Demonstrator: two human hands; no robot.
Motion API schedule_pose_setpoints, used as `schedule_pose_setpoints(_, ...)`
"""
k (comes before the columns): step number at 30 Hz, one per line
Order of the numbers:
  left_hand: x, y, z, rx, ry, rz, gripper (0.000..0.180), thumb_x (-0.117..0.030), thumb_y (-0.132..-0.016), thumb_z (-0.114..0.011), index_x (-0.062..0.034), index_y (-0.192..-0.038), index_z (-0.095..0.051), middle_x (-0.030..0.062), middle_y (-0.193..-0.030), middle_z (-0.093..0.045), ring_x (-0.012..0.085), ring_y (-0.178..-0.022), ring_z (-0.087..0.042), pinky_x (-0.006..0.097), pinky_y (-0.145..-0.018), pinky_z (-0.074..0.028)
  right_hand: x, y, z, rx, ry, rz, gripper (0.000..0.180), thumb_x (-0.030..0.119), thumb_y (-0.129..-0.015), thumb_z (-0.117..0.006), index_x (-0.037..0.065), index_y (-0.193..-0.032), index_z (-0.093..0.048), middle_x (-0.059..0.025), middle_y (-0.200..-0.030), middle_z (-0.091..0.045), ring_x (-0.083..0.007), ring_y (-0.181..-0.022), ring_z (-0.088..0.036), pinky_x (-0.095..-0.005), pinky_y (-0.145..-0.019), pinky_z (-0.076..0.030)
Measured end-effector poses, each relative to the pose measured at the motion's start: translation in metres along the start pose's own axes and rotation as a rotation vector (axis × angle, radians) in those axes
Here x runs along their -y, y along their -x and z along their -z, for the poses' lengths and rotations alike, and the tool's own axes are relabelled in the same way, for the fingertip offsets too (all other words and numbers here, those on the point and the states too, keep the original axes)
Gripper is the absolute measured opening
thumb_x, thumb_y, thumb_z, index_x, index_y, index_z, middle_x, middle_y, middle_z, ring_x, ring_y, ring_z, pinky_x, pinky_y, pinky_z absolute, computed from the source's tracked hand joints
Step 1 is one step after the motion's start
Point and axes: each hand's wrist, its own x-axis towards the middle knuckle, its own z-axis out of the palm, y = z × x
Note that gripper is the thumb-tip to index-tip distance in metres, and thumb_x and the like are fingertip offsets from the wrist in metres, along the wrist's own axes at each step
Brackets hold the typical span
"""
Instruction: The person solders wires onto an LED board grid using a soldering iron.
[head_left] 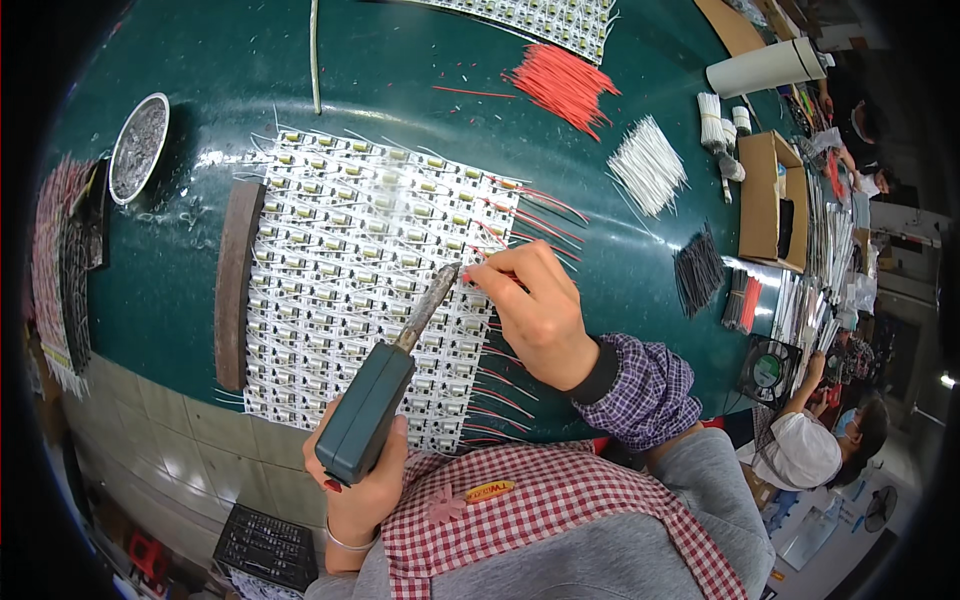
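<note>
My left hand (365, 480) is closed around the green handle of a soldering gun (375, 400). Its dark metal tip reaches up and right to the right part of a white circuit board panel (350, 250), lined with rows of small components and thin white wires. Right beside the tip, my right hand (540, 310) pinches what looks like a thin wire, mostly hidden by the fingers. Red, white and black wires (510, 395) stick out along the panel's right edge, above and below this hand. A pale haze hangs over the panel's upper middle.
A brown bar (239, 285) lies along the panel's left edge. Beyond it stands a metal bowl (139, 148). Red wires (562, 88), white wires (648, 167) and black wires (699, 270) lie in piles to the right, near a cardboard box (752, 195) and a small fan (770, 370). A co-worker (810, 450) sits at right.
</note>
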Motion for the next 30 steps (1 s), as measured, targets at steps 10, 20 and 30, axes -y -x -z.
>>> schedule_pose_setpoints(10,0.008,0.003,0.001,0.018,-0.026,-0.044,0.019,0.004,-0.077,-0.074,0.0077,-0.095,-0.068,0.0112,-0.085,-0.067,0.014,-0.067,-0.062,0.027,-0.058,-0.048,0.004,-0.001,-0.001,0.009,0.003,-0.014,0.035,-0.014,-0.066,-0.066,-0.002,-0.1,-0.068,-0.0107,-0.09,-0.062,-0.026,-0.08,-0.059,-0.0342,-0.068,-0.051)
schedule_pose_setpoints(20,-0.007,-0.003,0.002,0.069,-0.072,0.004,0.012,0.001,-0.08,-0.073,0.0056,-0.089,-0.066,0.0072,-0.079,-0.063,0.0111,-0.061,-0.057,0.026,-0.054,-0.043,0.009,0.002,-0.004,-0.002,0.06,-0.02,0.036,-0.015,-0.065,-0.066,-0.004,-0.1,-0.068,-0.0108,-0.09,-0.061,-0.026,-0.08,-0.058,-0.0341,-0.066,-0.05)
schedule_pose_setpoints(30,0.011,0.014,0.006,-0.033,-0.27,-0.149,0.022,-0.003,-0.078,-0.079,0.0047,-0.095,-0.069,0.0101,-0.088,-0.067,0.0161,-0.073,-0.062,0.028,-0.066,-0.049,0.011,0.001,-0.001,0.068,0.075,-0.018,0.032,-0.008,-0.07,-0.065,-0.007,-0.102,-0.064,-0.0139,-0.097,-0.058,-0.0289,-0.088,-0.056,-0.0345,-0.074,-0.051)
